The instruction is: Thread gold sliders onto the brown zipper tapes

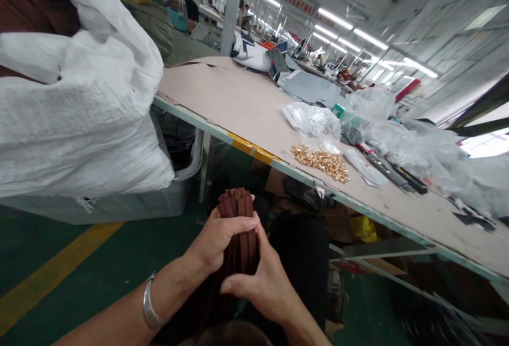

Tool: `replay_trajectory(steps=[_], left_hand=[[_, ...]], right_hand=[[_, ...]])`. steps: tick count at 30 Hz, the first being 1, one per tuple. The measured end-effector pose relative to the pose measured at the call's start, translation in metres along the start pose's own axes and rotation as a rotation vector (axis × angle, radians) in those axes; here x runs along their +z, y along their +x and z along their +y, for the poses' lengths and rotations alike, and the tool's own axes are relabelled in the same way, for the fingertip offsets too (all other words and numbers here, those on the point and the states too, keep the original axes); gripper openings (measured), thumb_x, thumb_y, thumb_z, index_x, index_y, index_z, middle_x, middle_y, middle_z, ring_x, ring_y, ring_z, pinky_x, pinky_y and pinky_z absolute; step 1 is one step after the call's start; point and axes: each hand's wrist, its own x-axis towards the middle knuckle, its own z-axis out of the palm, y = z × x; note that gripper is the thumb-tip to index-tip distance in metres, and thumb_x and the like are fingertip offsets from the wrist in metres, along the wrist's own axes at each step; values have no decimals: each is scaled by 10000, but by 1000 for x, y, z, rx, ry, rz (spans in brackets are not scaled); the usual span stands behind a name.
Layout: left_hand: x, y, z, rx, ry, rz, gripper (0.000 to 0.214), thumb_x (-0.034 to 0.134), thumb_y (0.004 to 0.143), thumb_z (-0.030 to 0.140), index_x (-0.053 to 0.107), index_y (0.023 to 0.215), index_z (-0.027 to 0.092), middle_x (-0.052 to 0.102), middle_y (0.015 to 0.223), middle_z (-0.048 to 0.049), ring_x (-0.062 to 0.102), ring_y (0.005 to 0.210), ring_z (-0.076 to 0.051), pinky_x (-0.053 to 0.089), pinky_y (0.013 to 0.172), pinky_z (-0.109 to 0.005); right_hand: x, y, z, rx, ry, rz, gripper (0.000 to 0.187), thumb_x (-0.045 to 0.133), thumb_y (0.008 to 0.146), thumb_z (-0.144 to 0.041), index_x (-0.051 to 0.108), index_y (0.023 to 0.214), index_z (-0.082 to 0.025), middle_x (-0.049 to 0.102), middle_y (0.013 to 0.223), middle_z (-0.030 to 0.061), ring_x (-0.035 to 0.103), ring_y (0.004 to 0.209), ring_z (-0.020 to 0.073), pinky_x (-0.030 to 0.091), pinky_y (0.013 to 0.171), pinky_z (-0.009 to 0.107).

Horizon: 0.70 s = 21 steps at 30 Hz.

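Note:
A thick bundle of reddish-brown strips point(241, 250) stands in front of my lap, its folded or cut ends bunched at the top. My left hand point(217, 237) wraps round the bundle near its upper end, the thumb lying across the front. Lower down on the right side, my right hand point(266, 277) curls about the same bundle, its fingertips meeting my left thumb and its own thumb across the front. The far side of the bundle and most of the fingers behind it are hidden. A silver bracelet point(150, 303) is on my left wrist.
A long table point(238, 102) runs across in front. On it lie a pile of small gold-coloured metal pieces point(321, 162), clear plastic bags point(312, 119) and a cutter-like tool point(387, 170). A large white sack point(79, 123) rests on a grey bin point(135, 205) at left.

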Motion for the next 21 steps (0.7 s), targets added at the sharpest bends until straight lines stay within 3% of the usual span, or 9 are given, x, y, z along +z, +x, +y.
replay_trajectory(steps=[2,4,7,12,15,18,21], left_hand=[[11,2,1,88,25,91,397,807,538,97,723,917,176,707,705,25,641,613,-154,492,649,-286],[21,4,1,160,41,153,303,818,529,111,713,808,167,695,683,29,626,598,-150,484,622,-281],[33,6,0,241,48,216,235,826,527,123,673,697,174,658,613,53,593,556,-134,470,592,-271],[48,6,-7,308,42,231,250,821,544,107,655,713,185,673,628,57,614,597,-149,493,637,-287],[53,6,-14,315,39,213,271,825,574,129,649,769,197,683,674,59,623,633,-148,502,676,-292],[56,3,-17,313,59,177,341,850,575,154,653,848,213,696,752,65,636,711,-144,486,745,-276],[57,-4,-13,269,107,73,463,884,539,155,671,946,204,715,801,37,651,785,-174,475,778,-282]], right_hand=[[6,-2,4,4,-165,115,1299,882,556,-255,37,1543,-242,418,1486,136,435,1340,310,387,1083,463],[12,-3,7,-32,-309,202,1311,855,566,-221,-20,1542,-221,374,1512,162,406,1362,322,388,1088,476],[17,-3,11,-130,-508,329,1196,781,640,-211,-7,1538,-175,287,1546,213,335,1401,357,364,1101,525],[16,1,17,-240,-688,463,1008,684,717,-184,83,1524,-117,217,1563,254,242,1430,403,287,1107,634],[12,5,16,-253,-570,458,870,606,761,-127,161,1509,-114,317,1533,230,310,1415,357,305,1119,585],[8,8,11,-281,-239,365,795,574,786,-99,219,1491,-187,480,1451,146,479,1321,267,422,1071,433],[0,9,7,-220,95,271,644,570,730,-45,461,1338,-229,622,1293,64,595,1175,222,467,1002,343]])
